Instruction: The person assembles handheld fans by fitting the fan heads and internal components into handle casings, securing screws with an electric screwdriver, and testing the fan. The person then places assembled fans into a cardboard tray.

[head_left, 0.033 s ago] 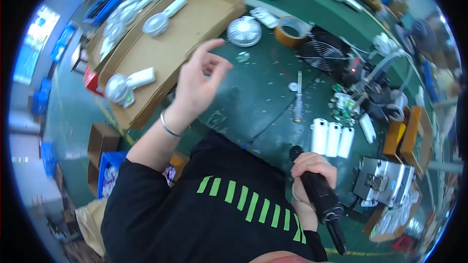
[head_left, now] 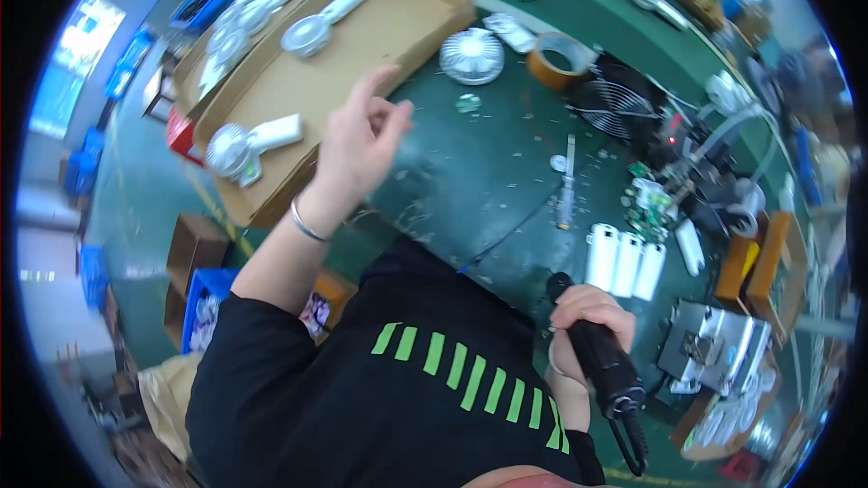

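My left hand (head_left: 357, 146) is raised over the near edge of a shallow cardboard box (head_left: 271, 90), its index finger stretched out, the other fingers partly curled and nothing held. Inside the box lie two white handheld fans, a nearer one (head_left: 231, 152) beside my wrist and a farther one (head_left: 307, 34). At the lower right my right hand (head_left: 592, 307) is wrapped round a black electric screwdriver (head_left: 601, 361), whose cable trails off its rear end toward me. Several white handle shells (head_left: 627, 264) stand in a row just beyond that hand.
On the green table are a round white fan head (head_left: 472, 56), a tape roll (head_left: 558, 61), a black fan with a wire guard (head_left: 615, 108), a slim clear-handled screwdriver (head_left: 567, 185) and green circuit boards (head_left: 646, 203). A metal fixture (head_left: 714, 348) sits at the right.
My left hand has shifted slightly left relative to the table. The whole view has swung a little, so the table's things appear farther right. My right hand keeps its hold on the electric screwdriver.
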A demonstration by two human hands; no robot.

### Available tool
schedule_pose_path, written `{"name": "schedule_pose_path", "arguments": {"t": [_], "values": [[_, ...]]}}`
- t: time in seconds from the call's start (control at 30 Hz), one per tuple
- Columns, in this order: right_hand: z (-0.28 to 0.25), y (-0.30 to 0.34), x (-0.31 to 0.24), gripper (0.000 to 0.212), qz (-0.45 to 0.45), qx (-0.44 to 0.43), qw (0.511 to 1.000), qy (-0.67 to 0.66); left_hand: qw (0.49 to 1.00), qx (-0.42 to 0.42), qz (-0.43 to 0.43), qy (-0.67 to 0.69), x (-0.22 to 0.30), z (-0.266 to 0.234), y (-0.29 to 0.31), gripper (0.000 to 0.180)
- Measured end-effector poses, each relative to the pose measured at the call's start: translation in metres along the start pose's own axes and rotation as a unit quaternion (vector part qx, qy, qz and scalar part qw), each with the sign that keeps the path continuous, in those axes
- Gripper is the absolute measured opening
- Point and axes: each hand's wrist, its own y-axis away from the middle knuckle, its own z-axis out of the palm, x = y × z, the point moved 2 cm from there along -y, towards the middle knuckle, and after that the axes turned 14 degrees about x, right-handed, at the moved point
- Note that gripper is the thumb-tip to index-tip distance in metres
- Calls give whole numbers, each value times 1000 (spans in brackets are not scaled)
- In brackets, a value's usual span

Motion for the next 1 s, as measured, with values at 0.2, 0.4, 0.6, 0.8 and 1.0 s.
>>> {"name": "schedule_pose_path", "arguments": {"t": [0.2, 0.4, 0.6, 0.8, 1.0], "values": [[-6, 1, 13, 82, -8, -14, 999, -44, 865, 37, -184, -465, -97, -137, -25, 65], [-1, 1, 5, 32, -15, -58, 998, -36, 918, 10, -246, -312, -163, -160, -22, 58], [-6, 9, 3, 22, -22, -30, 999, -25, 951, 1, -197, 238, -65, -83, -28, 72], [-8, 4, 8, 16, -8, -22, 998, -54, 453, -240, -414, 753, -1, 23, 38, 74], [-3, -10, 9, 17, -14, -61, 998, -30, 598, -434, -391, 548, 15, 88, 86, 68]]}}
